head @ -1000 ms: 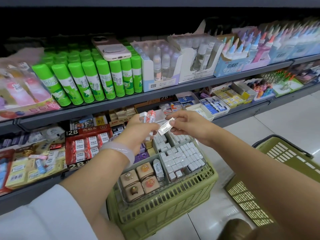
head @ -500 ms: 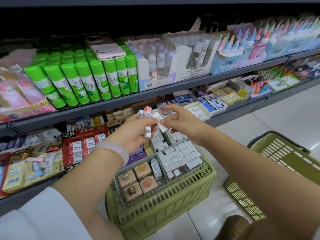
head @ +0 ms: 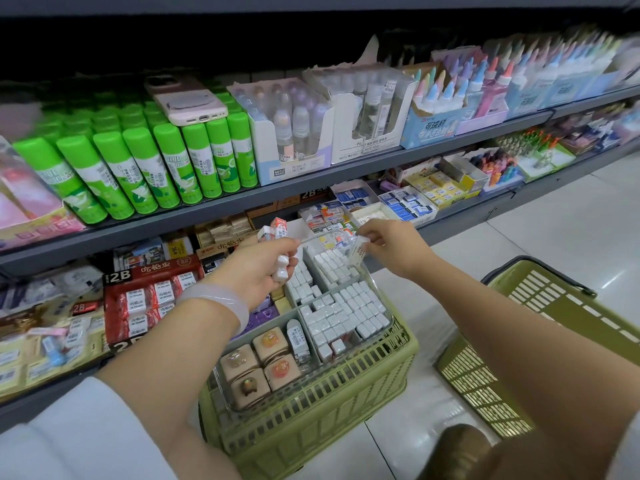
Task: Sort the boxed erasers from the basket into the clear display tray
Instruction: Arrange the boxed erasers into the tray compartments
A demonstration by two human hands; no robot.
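Note:
A clear display tray (head: 387, 327) with several compartments rests on top of a green crate (head: 311, 417). Most compartments hold rows of small white boxed erasers (head: 346, 311); the near-left one holds several tan boxes with round charms (head: 258, 363). My left hand (head: 254, 268) grips a bunch of boxed erasers (head: 277, 230), red-and-white ones sticking up above the fist and white ones below. My right hand (head: 391, 245) pinches a single white boxed eraser (head: 358, 253) just above the tray's far compartments.
A second green basket (head: 540, 327) stands on the tiled floor at right. Store shelves run behind: green glue sticks (head: 138, 168) with a pink phone (head: 187, 100) lying on them, glue bottles, and eraser packs on the lower shelf (head: 145, 292).
My hands were together, the right taking one eraser from the left's bunch. The right hand has since moved right and down over the tray with that eraser.

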